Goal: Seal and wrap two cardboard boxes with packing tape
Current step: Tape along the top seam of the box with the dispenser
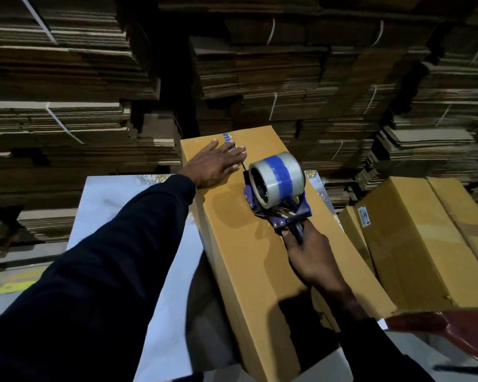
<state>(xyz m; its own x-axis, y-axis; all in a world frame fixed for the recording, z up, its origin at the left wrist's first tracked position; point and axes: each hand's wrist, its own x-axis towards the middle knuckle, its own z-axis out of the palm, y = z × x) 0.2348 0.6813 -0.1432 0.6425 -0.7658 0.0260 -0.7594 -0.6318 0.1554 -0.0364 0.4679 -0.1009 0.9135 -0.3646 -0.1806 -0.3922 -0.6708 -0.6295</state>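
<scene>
You had a long cardboard box [249, 244] lying on a white table [122, 210], with its far end pointing toward the stacks of flattened cardboard [66, 92] behind. Your left hand [214, 165] rested flat on the far part of the box top, fingers straight and spread, pressing beside the centre seam. Some blue print showed just past your fingertips, at the far edge of the box.

Your right hand [308, 249] gripped the dark handle of a tape dispenser [279, 199], fingers curled firmly round it. The dispenser stood on the top of the box, about the middle of its length, close to the right of the seam line. It carried a roll of tape [278, 179], clear with a blue band around it. The front of the dispenser touched the cardboard, but if a strip of tape was already stuck there I cannot tell, because the light was weak and the tape is transparent.

To your right, a second cardboard box [414, 238] lay lower, apart from the first one, with a white label near its upper corner and a brown strip of tape across its side. A dark red object [458, 332], maybe a chair, showed at the lower right corner.
</scene>
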